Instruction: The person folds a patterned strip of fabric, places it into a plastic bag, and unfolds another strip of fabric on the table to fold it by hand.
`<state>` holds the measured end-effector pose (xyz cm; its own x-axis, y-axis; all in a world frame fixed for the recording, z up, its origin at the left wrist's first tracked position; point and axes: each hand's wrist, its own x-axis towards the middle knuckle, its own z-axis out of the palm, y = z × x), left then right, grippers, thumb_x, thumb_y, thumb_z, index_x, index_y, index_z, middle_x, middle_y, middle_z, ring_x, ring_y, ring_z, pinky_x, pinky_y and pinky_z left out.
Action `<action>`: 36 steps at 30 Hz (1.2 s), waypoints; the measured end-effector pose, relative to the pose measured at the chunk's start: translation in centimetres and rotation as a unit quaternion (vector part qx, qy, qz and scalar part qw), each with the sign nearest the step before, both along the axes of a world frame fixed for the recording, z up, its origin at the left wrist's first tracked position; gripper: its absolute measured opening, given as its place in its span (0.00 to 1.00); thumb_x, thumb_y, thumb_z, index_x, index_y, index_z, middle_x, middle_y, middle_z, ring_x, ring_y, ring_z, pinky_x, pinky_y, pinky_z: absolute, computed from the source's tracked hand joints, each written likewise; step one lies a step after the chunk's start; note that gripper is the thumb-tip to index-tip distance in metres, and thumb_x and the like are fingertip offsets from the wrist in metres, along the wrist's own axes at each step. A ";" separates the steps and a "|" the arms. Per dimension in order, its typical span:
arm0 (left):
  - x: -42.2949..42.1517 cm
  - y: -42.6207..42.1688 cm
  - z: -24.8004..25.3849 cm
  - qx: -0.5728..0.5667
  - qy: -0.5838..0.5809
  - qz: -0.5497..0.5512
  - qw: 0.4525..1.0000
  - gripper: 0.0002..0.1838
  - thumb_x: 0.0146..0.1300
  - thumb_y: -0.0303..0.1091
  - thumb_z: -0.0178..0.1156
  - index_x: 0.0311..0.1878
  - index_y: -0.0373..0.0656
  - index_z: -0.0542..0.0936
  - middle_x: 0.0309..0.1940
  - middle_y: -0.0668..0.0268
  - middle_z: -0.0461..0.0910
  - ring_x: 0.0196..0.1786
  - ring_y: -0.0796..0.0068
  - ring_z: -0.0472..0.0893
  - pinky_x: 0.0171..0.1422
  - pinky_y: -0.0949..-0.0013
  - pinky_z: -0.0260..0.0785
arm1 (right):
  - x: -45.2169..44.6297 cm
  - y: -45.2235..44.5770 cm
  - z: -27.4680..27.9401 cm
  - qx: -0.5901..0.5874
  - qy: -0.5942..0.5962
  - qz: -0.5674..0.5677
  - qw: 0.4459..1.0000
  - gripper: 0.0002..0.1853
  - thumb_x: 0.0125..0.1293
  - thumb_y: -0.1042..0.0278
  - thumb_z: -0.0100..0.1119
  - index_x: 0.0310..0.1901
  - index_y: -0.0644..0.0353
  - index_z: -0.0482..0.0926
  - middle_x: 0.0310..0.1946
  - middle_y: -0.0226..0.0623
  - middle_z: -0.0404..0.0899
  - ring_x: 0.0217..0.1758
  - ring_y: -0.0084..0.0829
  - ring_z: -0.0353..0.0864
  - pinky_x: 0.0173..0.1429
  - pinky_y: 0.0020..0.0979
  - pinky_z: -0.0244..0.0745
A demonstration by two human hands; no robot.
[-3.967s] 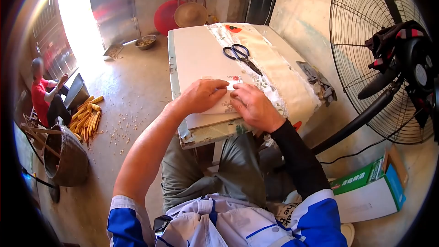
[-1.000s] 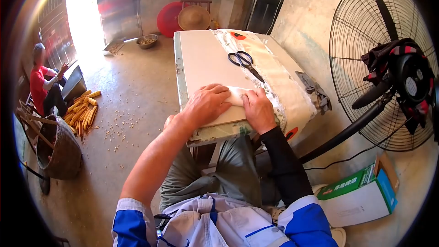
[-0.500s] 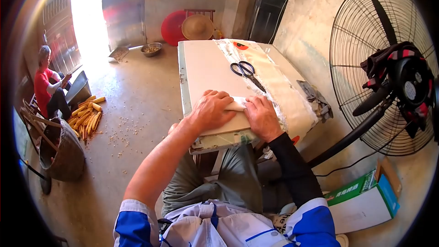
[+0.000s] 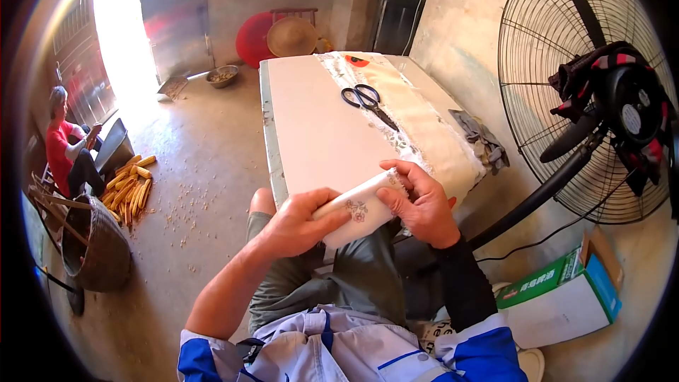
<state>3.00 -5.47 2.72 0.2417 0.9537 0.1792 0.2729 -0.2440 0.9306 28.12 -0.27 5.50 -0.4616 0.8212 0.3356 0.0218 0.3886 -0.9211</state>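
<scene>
- Now both grips are clamped on the white cloth bundle [image 4: 378, 221]: L hand [image 4: 300, 223] w/ thumb across its lower-left end, fingers mostly hidden; R hand [image 4: 422, 205] pinching the upper-right end nr the lacy edge.
- Change: a moment ago both hands press it down on the surface [image 4: 304, 113]; now it's lifted & tilted, floral print facing up.
- For the work, prob. means handling is in the air: only the hands support it, so a loose layer could slip (my read).
- Bundle sits b/w the surface's near edge & the trousers [image 4: 300, 286]; it hides part of that edge, exact gap can't tell.
- Beyond: scissors [image 4: 370, 104] lie well apart from both hands, blades angled twd R hand, partly on the cream cloth strip [image 4: 421, 110]. Plain board shows to their L, running to the far edge.
- R side looks tight: fan pole [image 4: 530, 193] slants down nr the black sleeve [image 4: 463, 283], box [image 4: 559, 311] below.
- L side looks roomier: floor [image 4: 212, 134] w/ scattered kernels; corn cobs [image 4: 129, 189], basket [image 4: 106, 255] & a seated person [image 4: 60, 145] well off.
</scene>
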 end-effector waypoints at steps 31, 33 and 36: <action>6.4 -3.6 -9.3 -0.296 -0.566 -0.291 0.712 0.25 0.75 0.43 0.70 0.65 0.35 0.78 0.46 0.52 0.87 0.43 0.57 0.88 0.44 0.58 0.80 | -3.8 3.1 -8.6 -0.198 0.271 0.489 0.805 0.25 0.69 0.64 0.76 0.62 0.68 0.80 0.55 0.50 0.87 0.65 0.47 0.85 0.74 0.49 0.76; 6.3 -2.7 -8.4 -0.314 -0.533 -0.307 0.723 0.31 0.72 0.47 0.72 0.66 0.34 0.76 0.42 0.51 0.87 0.41 0.55 0.88 0.45 0.56 0.81 | -2.8 4.3 -6.8 -0.188 0.213 0.480 0.830 0.22 0.69 0.71 0.74 0.61 0.68 0.83 0.55 0.43 0.89 0.63 0.39 0.86 0.71 0.45 0.78; 6.8 -0.7 -9.4 -0.292 -0.448 -0.363 0.763 0.23 0.81 0.41 0.63 0.68 0.34 0.78 0.51 0.54 0.88 0.49 0.64 0.90 0.54 0.61 0.84 | 0.1 3.3 -0.8 -0.210 0.128 0.322 0.914 0.24 0.71 0.74 0.72 0.68 0.65 0.80 0.59 0.38 0.88 0.63 0.29 0.85 0.69 0.38 0.79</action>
